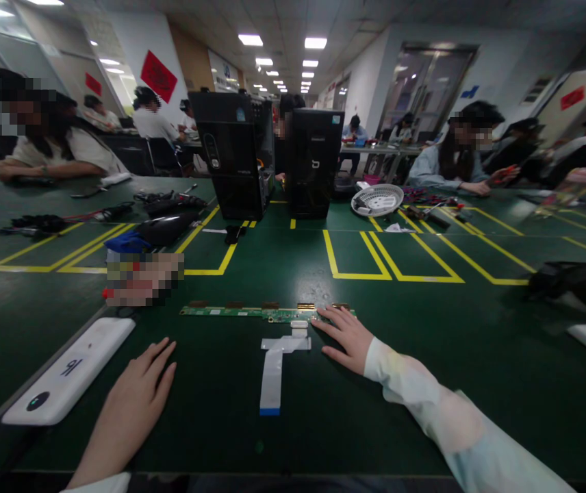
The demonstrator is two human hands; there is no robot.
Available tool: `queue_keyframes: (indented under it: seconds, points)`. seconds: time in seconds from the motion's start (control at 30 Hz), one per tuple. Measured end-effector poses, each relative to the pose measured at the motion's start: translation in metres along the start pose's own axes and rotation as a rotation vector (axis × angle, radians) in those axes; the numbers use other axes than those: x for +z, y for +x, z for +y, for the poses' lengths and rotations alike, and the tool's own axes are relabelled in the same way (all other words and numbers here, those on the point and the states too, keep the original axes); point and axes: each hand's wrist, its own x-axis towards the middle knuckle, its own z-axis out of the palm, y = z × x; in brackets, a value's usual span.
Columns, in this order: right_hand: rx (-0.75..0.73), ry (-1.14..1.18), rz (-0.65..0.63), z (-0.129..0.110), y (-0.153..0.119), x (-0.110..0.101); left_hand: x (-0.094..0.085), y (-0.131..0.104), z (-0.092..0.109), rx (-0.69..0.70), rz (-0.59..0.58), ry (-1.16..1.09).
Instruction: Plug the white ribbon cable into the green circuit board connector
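A long, narrow green circuit board (241,312) lies across the dark green tabletop in front of me. From its middle a white flat ribbon cable (272,376) with a blue end runs toward me, attached near a white connector. My right hand (345,337) rests with fingers spread over the board's right end, which it partly covers. Off to the left, my left hand (136,394) lies on the table, its fingers stretched out and holding nothing. It is apart from the board, beside a white power-bank-like device (70,370).
Two black computer towers (231,157) stand at the back centre. A white basket (378,200) sits right of them. Cables and a black-and-blue object (157,229) lie at the left. Yellow tape (359,276) marks the table. People sit across and beyond.
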Motion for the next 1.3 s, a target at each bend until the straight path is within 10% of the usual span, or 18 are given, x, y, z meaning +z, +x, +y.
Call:
queue_keyframes:
  seconds: [0.37, 0.9, 1.3]
  points:
    - [-0.129, 0.019, 0.112, -0.007, 0.009, -0.001, 0.002, 0.01, 0.009, -0.004, -0.009, 0.083]
    - [-0.031, -0.015, -0.063, -0.026, 0.012, -0.006, -0.001, 0.011, 0.012, -0.016, -0.01, 0.073]
    - [0.124, -0.097, 0.091, 0.033, -0.118, -0.023, 0.007, 0.01, 0.002, -0.005, -0.011, 0.082]
